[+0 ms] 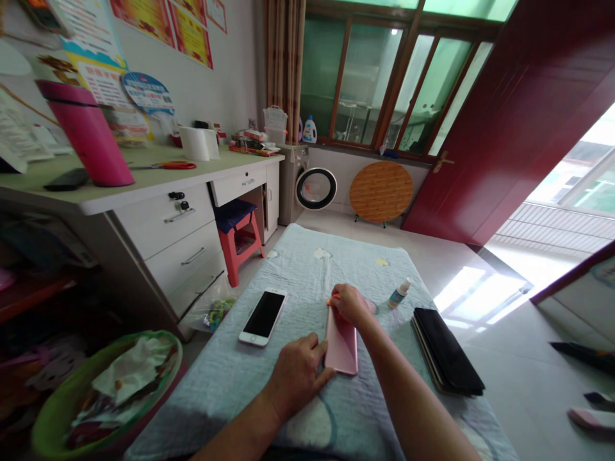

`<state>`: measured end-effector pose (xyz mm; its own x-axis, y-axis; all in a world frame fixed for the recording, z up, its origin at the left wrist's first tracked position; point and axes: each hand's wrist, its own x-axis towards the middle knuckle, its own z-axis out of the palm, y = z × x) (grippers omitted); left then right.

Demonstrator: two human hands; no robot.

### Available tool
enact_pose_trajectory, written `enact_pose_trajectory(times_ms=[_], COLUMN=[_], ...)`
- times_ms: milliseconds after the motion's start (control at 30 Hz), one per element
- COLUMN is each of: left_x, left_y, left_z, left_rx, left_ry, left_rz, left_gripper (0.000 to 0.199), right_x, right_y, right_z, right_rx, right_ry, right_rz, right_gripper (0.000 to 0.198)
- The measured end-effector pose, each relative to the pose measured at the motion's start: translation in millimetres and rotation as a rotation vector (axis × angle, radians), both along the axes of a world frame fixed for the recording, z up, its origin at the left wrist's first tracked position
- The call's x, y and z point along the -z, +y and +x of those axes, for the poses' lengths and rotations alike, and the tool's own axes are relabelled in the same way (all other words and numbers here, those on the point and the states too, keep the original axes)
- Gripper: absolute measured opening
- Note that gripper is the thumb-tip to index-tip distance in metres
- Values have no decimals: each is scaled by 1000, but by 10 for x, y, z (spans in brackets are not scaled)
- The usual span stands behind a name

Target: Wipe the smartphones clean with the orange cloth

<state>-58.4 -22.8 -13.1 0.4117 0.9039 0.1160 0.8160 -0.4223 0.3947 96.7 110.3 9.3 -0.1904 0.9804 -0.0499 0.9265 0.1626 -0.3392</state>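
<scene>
A pink phone (342, 349) lies on the cloth-covered table, its plain pink side facing up. My left hand (300, 366) grips its lower left corner, thumb along the bottom edge and fingers at the side. Over the phone's far end, my right hand (353, 305) is closed on an orange cloth (335, 301), mostly hidden under the fingers and pressed to the surface. To the left rests a white phone (264, 317) with a dark screen. A small spray bottle (400, 293) stands to the right, near a stack of dark tablet-like devices (446, 351).
A light blue quilted cloth (307, 256) covers the table. At the left are a desk (168, 192) with a pink flask (89, 137), a red stool (239, 246) and a green waste basket (45, 416). Behind stand a washing machine (291, 176) with its door open and a round wooden tabletop (381, 191).
</scene>
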Motion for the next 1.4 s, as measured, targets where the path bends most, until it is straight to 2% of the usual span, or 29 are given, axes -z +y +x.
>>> enact_pose_trajectory(times_ms=[233,500,633,1000,1100,1400], left_x=[15,-15,-18,7,18,14], left_y=[-3,15,12,-6,6,29], left_z=[-2,-9,-10,-6,-12,-43], left_rx=[10,10,3,-12,-4,11], left_ry=[-18,-7,-28,-42,-44,-54], left_rz=[12,-6,3,3,1,-16], left_gripper=[28,28,28,28,29,33], right_x=[-14,32,53,95,88,53], right_y=[19,37,10,3,-17,-17], right_z=[197,-31,-45,495,554,124], right_rx=[37,-15,-43,-53,-49,-98], right_ry=[-28,-21,-21,-67,-83,-65], right_rz=[-31,0,18,12,11,42], right_gripper=[13,16,20,24,25,29])
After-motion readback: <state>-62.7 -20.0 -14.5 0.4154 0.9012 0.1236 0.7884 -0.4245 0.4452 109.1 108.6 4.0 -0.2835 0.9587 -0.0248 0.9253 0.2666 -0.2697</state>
